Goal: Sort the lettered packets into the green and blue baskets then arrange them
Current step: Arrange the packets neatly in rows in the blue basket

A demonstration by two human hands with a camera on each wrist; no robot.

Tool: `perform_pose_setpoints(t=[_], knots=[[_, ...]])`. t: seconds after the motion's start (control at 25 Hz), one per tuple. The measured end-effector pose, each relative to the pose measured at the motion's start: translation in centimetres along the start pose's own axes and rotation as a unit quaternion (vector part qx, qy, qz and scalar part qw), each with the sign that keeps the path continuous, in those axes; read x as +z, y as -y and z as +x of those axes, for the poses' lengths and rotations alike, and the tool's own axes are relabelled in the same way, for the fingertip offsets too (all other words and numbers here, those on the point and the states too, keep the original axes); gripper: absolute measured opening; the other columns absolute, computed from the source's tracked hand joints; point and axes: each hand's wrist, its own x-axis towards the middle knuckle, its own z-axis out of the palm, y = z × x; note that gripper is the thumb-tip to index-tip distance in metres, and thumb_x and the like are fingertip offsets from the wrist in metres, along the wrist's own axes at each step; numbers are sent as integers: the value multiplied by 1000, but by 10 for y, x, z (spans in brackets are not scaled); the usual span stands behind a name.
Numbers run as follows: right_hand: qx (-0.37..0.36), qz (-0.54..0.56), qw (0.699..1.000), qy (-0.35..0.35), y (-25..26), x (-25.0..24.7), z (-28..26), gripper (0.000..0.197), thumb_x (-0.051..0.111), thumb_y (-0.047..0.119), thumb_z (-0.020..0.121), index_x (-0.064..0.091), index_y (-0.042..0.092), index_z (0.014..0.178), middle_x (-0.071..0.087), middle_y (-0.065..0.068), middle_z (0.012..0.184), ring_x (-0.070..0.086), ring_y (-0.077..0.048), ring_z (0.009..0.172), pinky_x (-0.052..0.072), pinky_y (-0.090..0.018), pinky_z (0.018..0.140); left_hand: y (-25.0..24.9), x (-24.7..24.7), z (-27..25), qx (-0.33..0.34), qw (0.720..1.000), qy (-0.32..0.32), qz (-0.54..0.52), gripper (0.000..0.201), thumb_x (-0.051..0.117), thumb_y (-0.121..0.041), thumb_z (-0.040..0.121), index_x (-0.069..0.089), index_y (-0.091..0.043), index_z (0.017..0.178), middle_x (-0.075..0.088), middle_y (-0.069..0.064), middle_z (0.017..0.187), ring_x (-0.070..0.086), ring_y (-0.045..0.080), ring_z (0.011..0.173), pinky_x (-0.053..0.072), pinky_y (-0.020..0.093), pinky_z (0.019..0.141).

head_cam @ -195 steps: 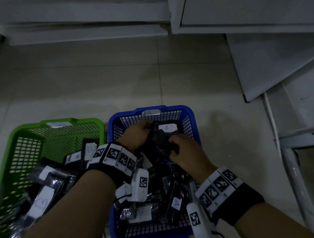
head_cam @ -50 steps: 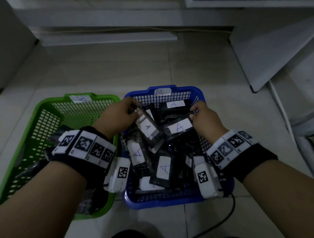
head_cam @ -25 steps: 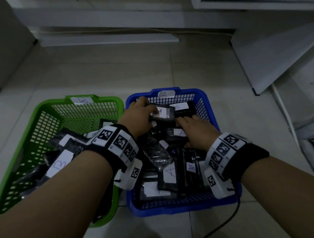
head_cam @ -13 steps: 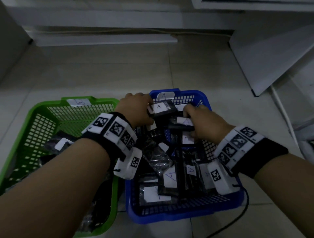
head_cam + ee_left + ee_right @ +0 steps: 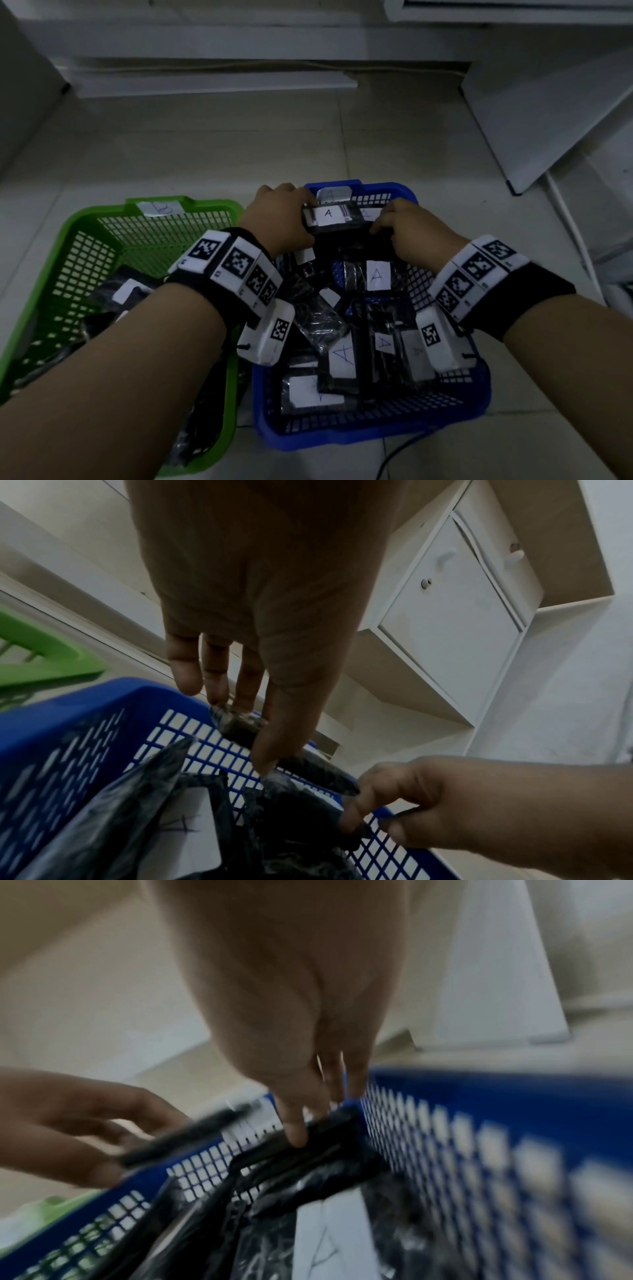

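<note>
L hand (image 5: pixel 278 219) pinches the "A" packet (image 5: pixel 330 217) at its left end, thumb under & fingers on top, over the far end of the blue basket (image 5: pixel 455 407) – R hand (image 5: pixel 409 229) fingers curled on a dark packet just below it, green basket (image 5: pixel 78 233) alongside w/ more packets.

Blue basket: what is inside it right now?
The blue basket holds black packets labelled A, overlapping. The left hand and right hand hold one A packet at the far end. Lower layers and the basket floor are mostly covered.
</note>
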Motion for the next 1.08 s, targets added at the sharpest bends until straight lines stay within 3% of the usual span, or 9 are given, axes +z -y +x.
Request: perform_pose_setpoints(t=[0.12, 0.28, 0.36, 0.44, 0.48, 0.64, 0.8, 0.96, 1.08], knots=[[8, 19, 998, 63, 4, 2, -21, 32, 54, 1, 89, 70, 17, 112, 51, 2, 110, 52, -22, 113, 38, -13, 79, -3, 8, 7, 4, 999, 31, 23, 62, 72, -38, 68, 50, -30, 125, 54, 4, 124, 49, 32, 116, 42, 47, 100], [-22, -80, 964, 252, 11, 19, -33, 48, 46, 14, 96, 41, 28, 142, 34, -7, 142, 42, -27, 127, 37, -30, 106, -7, 18, -1, 17, 994, 107, 28, 75, 75, -37, 72, 41, -25, 138, 43, 8, 137, 43, 31, 126, 39, 42, 106], [-15, -65, 970, 232, 13, 12, -36, 45, 48, 18, 95, 45, 26, 140, 37, -8, 142, 45, -26, 126, 39, -32, 105, -12, 17, -13, 19, 997, 69, 7, 74, 75, -35, 73, 41, -22, 138, 37, 9, 137, 41, 30, 125, 41, 41, 105], [-8, -23, 980, 200, 17, 10, -45, 41, 57, 29, 91, 52, 27, 132, 43, -8, 134, 49, -24, 119, 42, -28, 95, -15, 12, -24, 62, 998, -13, -14, 54, 76, -32, 70, 54, -20, 118, 43, 7, 123, 45, 29, 116, 44, 44, 99], [-13, -15, 977, 210, 20, 12, -50, 47, 63, 35, 87, 52, 27, 132, 46, -7, 131, 50, -23, 116, 42, -26, 89, -16, 9, -29, 103, 995, -5, -7, 45, 77, -31, 69, 58, -21, 108, 47, 3, 115, 47, 26, 111, 44, 40, 96], [-1, -9, 963, 269, 28, 28, -71, 61, 77, 34, 74, 47, 18, 124, 51, -3, 109, 49, -15, 91, 39, -24, 64, -20, 13, -56, 186, 945, 248, 101, 59, 80, -31, 68, 58, -26, 122, 53, -4, 123, 47, 16, 115, 39, 28, 95], [59, 59, 968, 235, 16, 12, -69, 41, 75, 26, 78, 47, 19, 107, 51, 3, 96, 49, -13, 79, 34, -19, 52, -11, 14, -70, 193, 958, 180, 107, 41, 76, -26, 71, 64, -25, 110, 55, -2, 117, 52, 20, 110, 46, 34, 90], [162, 172, 972, 0, 8, -7, -62, 34, 64, 21, 87, 42, 14, 112, 53, -3, 94, 51, -20, 79, 34, -25, 52, -1, -10, -73, 170, 984, 44, 19, 27, 70, -15, 76, 68, -30, 99, 55, -9, 115, 55, 11, 103, 44, 23, 83], [190, 260, 943, -81, 12, 0, -62, 27, 57, 14, 90, 38, 14, 109, 59, -9, 91, 63, -28, 71, 50, -33, 55, 6, -16, -74, 181, 981, 56, -49, 31, 62, -4, 84, 71, -28, 99, 59, -10, 119, 55, 9, 108, 37, 12, 85]])
